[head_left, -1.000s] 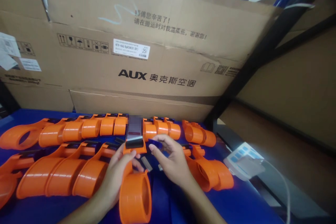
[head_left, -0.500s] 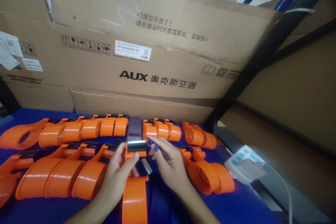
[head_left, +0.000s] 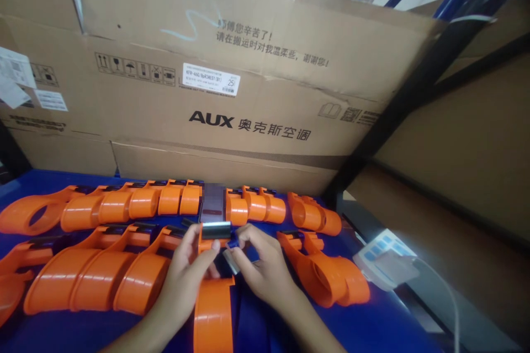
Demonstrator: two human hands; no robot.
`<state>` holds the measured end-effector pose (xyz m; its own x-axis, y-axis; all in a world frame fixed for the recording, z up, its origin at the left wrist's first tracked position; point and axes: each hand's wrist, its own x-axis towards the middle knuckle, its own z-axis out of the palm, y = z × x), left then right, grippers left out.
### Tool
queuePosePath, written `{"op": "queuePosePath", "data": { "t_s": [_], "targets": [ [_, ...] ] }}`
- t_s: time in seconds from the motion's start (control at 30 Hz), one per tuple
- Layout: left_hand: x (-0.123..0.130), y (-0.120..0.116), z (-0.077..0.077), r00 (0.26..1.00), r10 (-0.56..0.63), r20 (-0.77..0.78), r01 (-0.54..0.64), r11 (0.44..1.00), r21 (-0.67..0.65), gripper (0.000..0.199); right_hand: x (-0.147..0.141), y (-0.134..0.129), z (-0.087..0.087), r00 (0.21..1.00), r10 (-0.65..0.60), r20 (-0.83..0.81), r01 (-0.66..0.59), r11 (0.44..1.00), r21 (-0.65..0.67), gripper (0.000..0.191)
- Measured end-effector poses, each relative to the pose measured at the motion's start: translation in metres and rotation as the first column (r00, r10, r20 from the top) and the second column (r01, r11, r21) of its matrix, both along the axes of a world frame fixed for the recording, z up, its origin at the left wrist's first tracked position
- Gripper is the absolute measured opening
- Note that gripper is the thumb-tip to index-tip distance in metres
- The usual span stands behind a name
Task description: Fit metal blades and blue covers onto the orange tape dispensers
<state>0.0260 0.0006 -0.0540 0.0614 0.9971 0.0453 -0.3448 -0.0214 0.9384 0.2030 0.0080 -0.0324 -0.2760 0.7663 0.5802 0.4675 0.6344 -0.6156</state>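
My left hand point(head_left: 191, 258) is closed round the head of an orange tape dispenser point(head_left: 213, 314), its thumb on the front. A serrated metal blade point(head_left: 216, 227) runs along the top of that head. My right hand point(head_left: 263, 256) pinches a small dark blue plastic part point(head_left: 233, 242) against the right side of the head. Just below the pinching fingers is a short silver metal strip point(head_left: 230, 262), partly hidden by the right hand. The dispenser's round body hangs toward me, below the left hand.
Several orange tape dispensers point(head_left: 97, 278) lie in rows on the blue surface point(head_left: 174, 336), left and right of my hands. A dark rectangular object point(head_left: 212, 201) lies behind them. At right is a white device with a cable point(head_left: 387, 259). A large cardboard box point(head_left: 256, 83) stands behind.
My right hand has moved slightly left with the blue part, bringing it up to the dispenser's head. Its fingers are now more curled. My left hand has barely moved.
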Motion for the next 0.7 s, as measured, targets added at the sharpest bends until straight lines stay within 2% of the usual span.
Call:
{"op": "queuePosePath", "data": {
  "t_s": [0.23,0.37,0.47,0.53,0.6,0.7],
  "targets": [
    [0.001,0.0,-0.004,1.0,-0.002,0.009,0.002,1.0,-0.006,0.029,0.0,0.003,0.003,0.995,0.044,0.084,-0.047,0.999,0.027,0.021],
    [0.0,-0.001,-0.002,0.992,0.016,0.126,-0.002,0.994,-0.109,0.031,0.004,0.0,0.008,0.994,0.076,0.077,-0.075,0.997,-0.01,0.016],
    [0.0,0.0,0.002,0.977,0.007,0.213,0.032,0.983,-0.179,0.035,0.007,-0.001,0.012,0.995,0.076,-0.06,-0.079,0.996,-0.041,0.014],
    [-0.001,0.001,0.003,0.975,-0.058,0.216,0.1,0.977,-0.188,0.045,0.008,-0.002,0.014,0.975,0.05,-0.216,-0.074,0.992,-0.104,0.011],
    [-0.001,0.001,0.004,0.963,-0.153,0.221,0.195,0.964,-0.182,0.069,0.007,-0.003,0.016,0.936,0.06,-0.346,-0.145,0.963,-0.228,0.019],
    [-0.001,-0.001,0.004,0.934,-0.267,0.238,0.305,0.941,-0.144,0.097,0.004,-0.005,0.021,0.865,0.155,-0.477,-0.374,0.833,-0.407,0.04]
  ]
}}
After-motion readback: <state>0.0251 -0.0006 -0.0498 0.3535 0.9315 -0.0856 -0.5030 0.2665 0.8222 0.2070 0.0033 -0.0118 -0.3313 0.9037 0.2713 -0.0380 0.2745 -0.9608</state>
